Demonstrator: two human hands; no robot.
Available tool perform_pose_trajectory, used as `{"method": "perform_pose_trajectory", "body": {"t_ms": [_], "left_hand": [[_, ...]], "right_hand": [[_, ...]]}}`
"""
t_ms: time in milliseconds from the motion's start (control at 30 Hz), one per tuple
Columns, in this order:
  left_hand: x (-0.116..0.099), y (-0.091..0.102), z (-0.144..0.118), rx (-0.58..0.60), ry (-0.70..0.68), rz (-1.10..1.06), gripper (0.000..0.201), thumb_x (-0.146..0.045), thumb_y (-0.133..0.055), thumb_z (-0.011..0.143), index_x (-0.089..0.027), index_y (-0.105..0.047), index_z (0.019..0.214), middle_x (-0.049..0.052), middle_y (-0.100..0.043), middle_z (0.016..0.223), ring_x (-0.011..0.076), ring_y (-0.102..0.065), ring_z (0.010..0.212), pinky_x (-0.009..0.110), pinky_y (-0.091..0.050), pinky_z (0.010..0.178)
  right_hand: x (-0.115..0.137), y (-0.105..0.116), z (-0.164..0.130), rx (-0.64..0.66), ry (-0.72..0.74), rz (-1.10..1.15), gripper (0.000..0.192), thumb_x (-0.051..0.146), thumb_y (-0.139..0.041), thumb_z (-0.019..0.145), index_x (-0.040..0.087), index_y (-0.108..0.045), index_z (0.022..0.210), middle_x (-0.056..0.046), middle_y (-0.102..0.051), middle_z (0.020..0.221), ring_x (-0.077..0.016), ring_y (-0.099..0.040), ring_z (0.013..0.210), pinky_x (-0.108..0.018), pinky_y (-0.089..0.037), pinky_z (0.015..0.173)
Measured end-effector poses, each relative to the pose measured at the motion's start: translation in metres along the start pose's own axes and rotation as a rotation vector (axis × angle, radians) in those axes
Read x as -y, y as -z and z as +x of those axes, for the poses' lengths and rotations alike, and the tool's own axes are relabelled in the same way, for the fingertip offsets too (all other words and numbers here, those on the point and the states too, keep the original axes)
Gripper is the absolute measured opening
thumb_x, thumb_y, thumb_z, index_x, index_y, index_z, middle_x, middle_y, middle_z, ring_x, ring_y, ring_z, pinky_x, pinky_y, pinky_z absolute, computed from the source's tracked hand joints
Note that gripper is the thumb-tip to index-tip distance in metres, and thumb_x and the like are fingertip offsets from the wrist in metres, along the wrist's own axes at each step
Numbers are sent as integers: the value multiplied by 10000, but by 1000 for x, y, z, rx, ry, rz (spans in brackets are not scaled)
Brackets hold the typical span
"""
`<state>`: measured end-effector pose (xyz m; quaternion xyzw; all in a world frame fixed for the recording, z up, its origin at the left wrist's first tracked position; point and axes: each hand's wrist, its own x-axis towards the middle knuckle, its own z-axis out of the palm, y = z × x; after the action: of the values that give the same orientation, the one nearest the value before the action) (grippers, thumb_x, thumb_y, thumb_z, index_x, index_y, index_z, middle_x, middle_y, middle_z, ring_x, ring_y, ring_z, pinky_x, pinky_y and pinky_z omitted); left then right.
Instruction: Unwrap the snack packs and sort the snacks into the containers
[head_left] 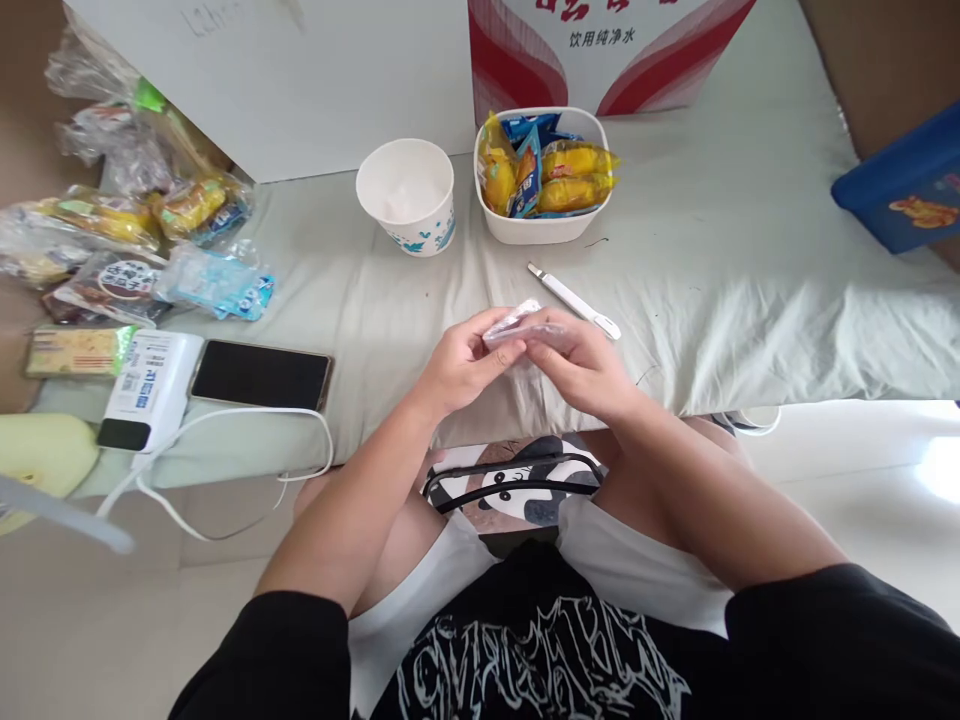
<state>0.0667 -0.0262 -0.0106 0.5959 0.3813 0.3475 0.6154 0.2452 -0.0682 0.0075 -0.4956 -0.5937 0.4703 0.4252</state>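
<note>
My left hand [459, 362] and my right hand [579, 362] meet over the front edge of a pale green sheet [720, 290]. Together they pinch a small clear plastic snack wrapper [516, 322], left fingers on its left end, right fingers on its right side. What is inside the wrapper is too small to tell. Just beyond my right hand lies a white utility knife [574, 298]. Farther back stand a white paper bowl [406, 193] and a white tub [541, 228] filled with yellow and blue snack packets.
A black phone [260, 375] and a white power bank [152, 390] with a cable lie at the left. A heap of bagged snacks [127, 240] sits far left. A red and white carton [600, 50] stands behind the tub, a blue box [904, 190] at right.
</note>
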Motion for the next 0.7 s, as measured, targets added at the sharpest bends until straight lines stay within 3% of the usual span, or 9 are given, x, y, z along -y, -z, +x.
{"method": "perform_pose_trajectory", "body": {"t_ms": [67,133,200,267,367,467,567,633,700], "left_hand": [[-3,1,3,-35,1,-39,423,-589,-773,839,-214,-778,1035,45,-740,917,208,-682,862,321,-548,782],[-5,3,5,-26,13,-107,337,-524,-736,869,-217,-786,997,36,-720,893,196,-659,846,319,-528,783],[-7,6,6,8,11,-173,273,-449,-710,866,-222,-784,998,37,-711,937,195,-651,888,319,-518,809],[-9,8,6,-7,-15,-202,272,-390,-711,834,-230,-769,1046,42,-705,1016,204,-648,988,319,-514,871],[-11,15,6,-158,-33,-205,296,-358,-710,821,-237,-722,1091,29,-669,983,189,-630,997,316,-506,897],[-15,27,7,-334,0,-220,146,-319,-668,853,-222,-673,963,-1,-609,839,153,-595,836,304,-490,800],[-19,40,4,-396,-1,-271,35,-242,-633,849,-215,-613,839,-15,-585,768,130,-564,742,291,-462,725],[-21,47,2,-389,-16,-294,54,-210,-613,842,-215,-586,795,-23,-570,733,119,-547,698,284,-441,683],[-23,51,-2,-385,-25,-292,68,-199,-599,842,-214,-572,781,-35,-546,703,111,-523,666,276,-419,655]], "right_hand": [[1,1,2,-193,-27,-58,175,374,-685,874,237,-615,957,-16,-676,889,-171,-620,814,-333,-491,751],[0,4,4,-304,-32,-60,305,354,-781,780,244,-601,1000,-18,-686,982,-173,-632,882,-318,-496,755],[-3,5,5,-229,-60,-4,362,379,-821,732,237,-597,978,-20,-687,991,-174,-633,889,-316,-498,757],[-7,7,4,-133,-125,33,329,421,-811,747,227,-580,880,3,-651,840,-152,-594,764,-309,-472,704],[-11,8,2,-204,-155,-20,340,447,-790,765,226,-531,774,36,-556,688,-121,-490,628,-293,-392,630],[0,10,13,-266,-111,-188,296,416,-771,768,229,-542,769,22,-565,683,-133,-482,620,-297,-356,612],[33,4,53,-258,44,-445,228,327,-745,796,238,-538,760,8,-553,691,-148,-476,637,-318,-378,627],[60,-8,97,-243,195,-633,206,281,-716,824,244,-524,759,-4,-552,715,-164,-492,678,-332,-410,657],[79,-27,146,-197,256,-859,163,249,-683,842,240,-536,772,-25,-595,767,-187,-550,755,-346,-444,712]]}}
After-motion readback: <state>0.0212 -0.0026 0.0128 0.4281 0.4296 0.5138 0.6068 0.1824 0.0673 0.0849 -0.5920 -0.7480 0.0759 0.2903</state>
